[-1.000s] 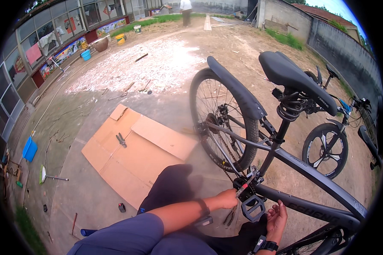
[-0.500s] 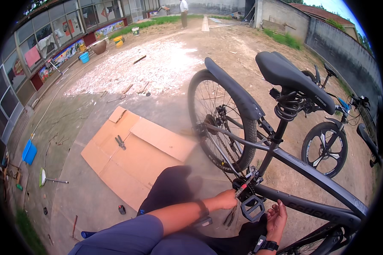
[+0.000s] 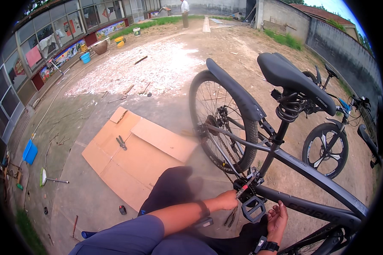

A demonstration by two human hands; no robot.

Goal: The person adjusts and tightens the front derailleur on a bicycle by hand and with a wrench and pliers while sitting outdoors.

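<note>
My left hand (image 3: pixel 227 199) is closed round a slim hand tool (image 3: pixel 242 189) with a red section. Its far end reaches the crank area of a dark grey bicycle (image 3: pixel 291 159), just above the black pedal (image 3: pixel 254 208); the exact tip is hard to make out. My right hand (image 3: pixel 277 216) rests palm up beside the bicycle's lower frame tube, with loosely curled fingers and nothing in them. Below the pedal, dark-handled pliers (image 3: pixel 230 219) lie on the ground by my left hand.
Flattened cardboard (image 3: pixel 136 157) lies to the left with another pair of pliers (image 3: pixel 121 143) on it. A second bicycle (image 3: pixel 327 148) stands at the right. A blue dustpan (image 3: pixel 30 151) and a broom (image 3: pixel 44 177) are at far left. One person (image 3: pixel 185 12) stands far off.
</note>
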